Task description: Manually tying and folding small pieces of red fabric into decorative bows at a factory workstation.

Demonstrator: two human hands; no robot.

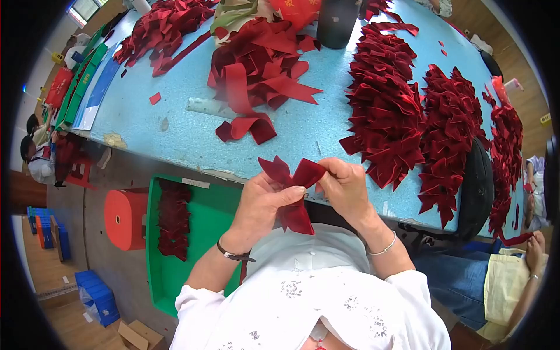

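Between my two hands, just off the table's near edge, is a dark red velvet ribbon bow point(296, 217) with its ends spread out. My left hand point(262, 201) is closed on its middle, the thumb pressed across the centre. The fingers of my right hand point(345, 185) pinch the upper right loop of the same bow; their tips are partly hidden. Straight ahead on the blue table point(169, 125) lies a loose heap of cut red ribbon point(256, 64), with one curled strip point(254, 128) closest to me.
Long rows of finished bows point(385, 111) cover the table's right side, beside a black bag point(475, 192). A dark cylinder point(338, 23) stands at the back. Below left, a green crate point(204, 233) holds bows, next to a red stool point(125, 219). Another person's hand point(534, 251) is at far right.
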